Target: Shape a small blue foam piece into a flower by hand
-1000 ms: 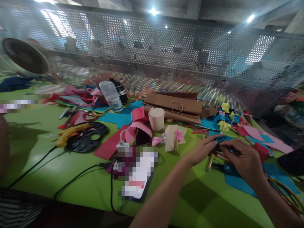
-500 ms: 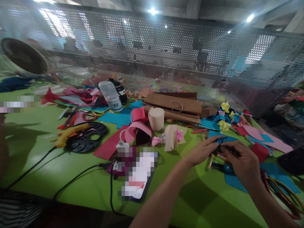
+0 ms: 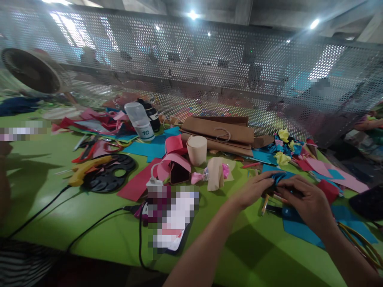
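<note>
Hands meet at the right side of the green tabletop (image 3: 89, 223) in the head view, both working one small piece of blue paper (image 3: 279, 176). Left hand (image 3: 254, 189) reaches in from the lower centre, its fingers drawn together and pinching the left end of the blue paper. Right hand (image 3: 308, 201) lies just beside it, fingers curled down and gripping the right end of the same piece, so that the two hands almost touch. Blue paper is bunched and creased between the fingertips and sits just above the tabletop, over a flat blue sheet (image 3: 302, 231) and a few thin sticks (image 3: 265, 203). Loose yellow and blue paper scraps (image 3: 283, 153) lie beyond the hands, near the perforated metal screen (image 3: 209, 71). Brown paper bags (image 3: 220, 133) lie flat in the middle, with a beige paper cup (image 3: 197, 149) just in front of them. Yellow glue gun (image 3: 85, 169) rests on a black round tray (image 3: 109, 173) well to the left, its cable running toward the near edge.
</note>
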A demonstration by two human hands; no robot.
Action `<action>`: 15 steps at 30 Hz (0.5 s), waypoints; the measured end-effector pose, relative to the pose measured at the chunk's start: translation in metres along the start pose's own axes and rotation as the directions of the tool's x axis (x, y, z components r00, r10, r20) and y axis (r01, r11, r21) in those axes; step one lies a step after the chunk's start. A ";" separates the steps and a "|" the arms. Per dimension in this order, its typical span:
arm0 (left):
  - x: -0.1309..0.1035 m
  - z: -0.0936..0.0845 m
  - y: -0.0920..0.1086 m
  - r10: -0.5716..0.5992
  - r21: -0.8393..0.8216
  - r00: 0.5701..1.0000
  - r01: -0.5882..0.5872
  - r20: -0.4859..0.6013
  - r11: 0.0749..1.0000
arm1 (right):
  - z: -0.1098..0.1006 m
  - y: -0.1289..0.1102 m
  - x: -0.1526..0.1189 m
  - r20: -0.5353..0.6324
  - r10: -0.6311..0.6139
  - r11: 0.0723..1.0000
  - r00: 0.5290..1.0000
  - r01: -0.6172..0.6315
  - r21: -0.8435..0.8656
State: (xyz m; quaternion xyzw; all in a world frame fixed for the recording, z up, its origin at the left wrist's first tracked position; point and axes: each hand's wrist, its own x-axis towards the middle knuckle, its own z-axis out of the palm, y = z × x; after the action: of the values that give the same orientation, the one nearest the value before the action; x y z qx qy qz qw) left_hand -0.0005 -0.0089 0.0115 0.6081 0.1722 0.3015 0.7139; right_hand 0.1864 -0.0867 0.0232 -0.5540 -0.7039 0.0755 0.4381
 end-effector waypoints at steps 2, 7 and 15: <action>0.000 0.000 0.000 -0.013 -0.010 1.000 0.013 -0.006 1.000 | -0.001 -0.001 0.001 0.019 -0.003 1.000 1.000 0.003 0.007; 0.001 -0.001 0.001 0.040 0.011 0.999 -0.040 0.013 0.999 | -0.004 -0.003 0.003 0.056 -0.037 0.999 0.998 0.037 0.004; 0.000 -0.001 0.003 0.007 0.036 0.998 -0.009 0.055 0.999 | -0.007 -0.007 0.002 0.067 -0.114 0.992 0.991 0.117 -0.042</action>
State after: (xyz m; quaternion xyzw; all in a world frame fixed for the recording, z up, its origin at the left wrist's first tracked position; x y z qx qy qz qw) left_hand -0.0016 -0.0077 0.0145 0.6296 0.1554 0.2844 0.7060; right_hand 0.1859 -0.0901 0.0325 -0.5195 -0.7500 0.0519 0.4060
